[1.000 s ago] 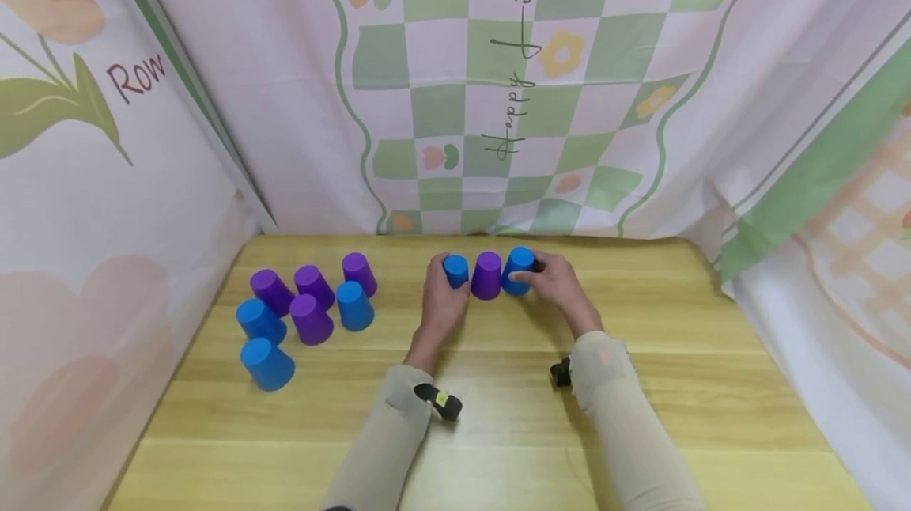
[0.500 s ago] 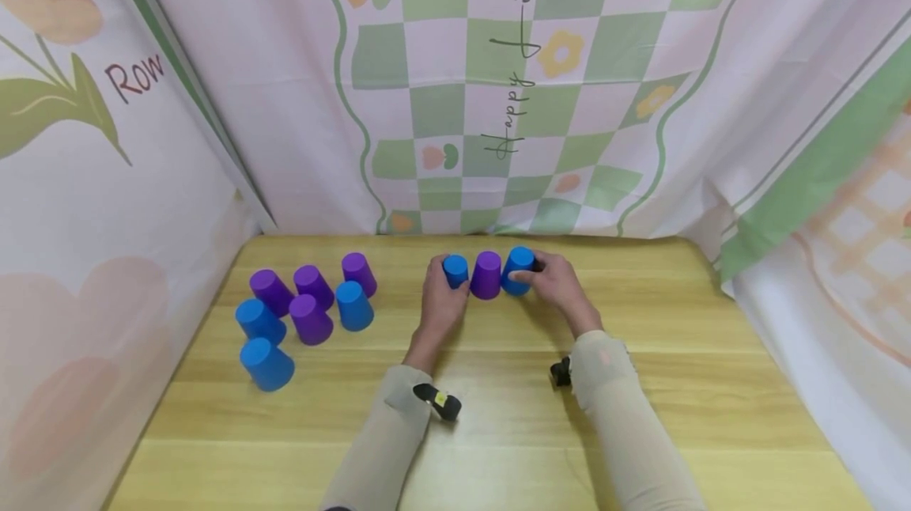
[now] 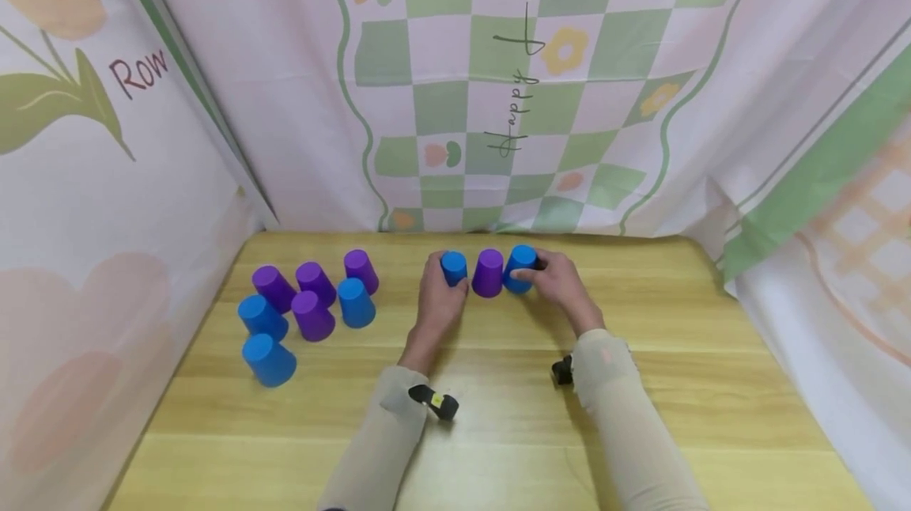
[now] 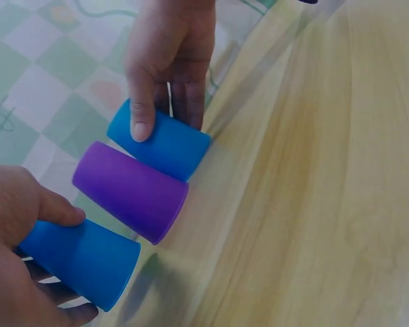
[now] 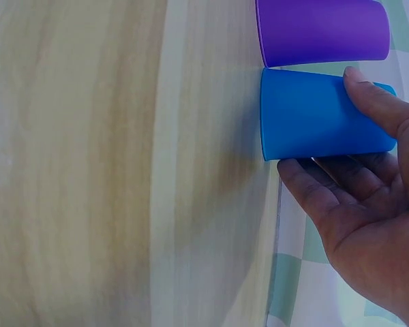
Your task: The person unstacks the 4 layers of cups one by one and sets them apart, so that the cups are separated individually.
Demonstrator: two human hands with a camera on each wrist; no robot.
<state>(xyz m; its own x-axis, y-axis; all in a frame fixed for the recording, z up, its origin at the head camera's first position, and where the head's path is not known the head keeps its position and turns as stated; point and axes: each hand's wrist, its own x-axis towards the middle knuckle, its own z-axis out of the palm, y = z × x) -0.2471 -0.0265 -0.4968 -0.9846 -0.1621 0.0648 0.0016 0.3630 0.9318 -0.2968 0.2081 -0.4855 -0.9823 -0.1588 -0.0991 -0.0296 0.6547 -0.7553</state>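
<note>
Three upside-down cups form a row at the back of the wooden table. At the row's left end my left hand holds a blue cup, thumb on one side and fingers on the other. A purple cup stands in the middle, with a narrow gap between it and the left cup. My right hand grips another blue cup at the right end, close beside the purple one. In the right wrist view its thumb lies on the near side and its fingers run along the opposite side.
Several more upside-down cups stand in a loose group at the table's left: purple cups and blue cups. A patterned curtain hangs right behind the table's back edge, and more cloth hangs at both sides.
My left hand has shifted very slightly left with its blue cup, widening the gap to the purple cup. The right hand keeps its hold, and the head view has tilted a little.
</note>
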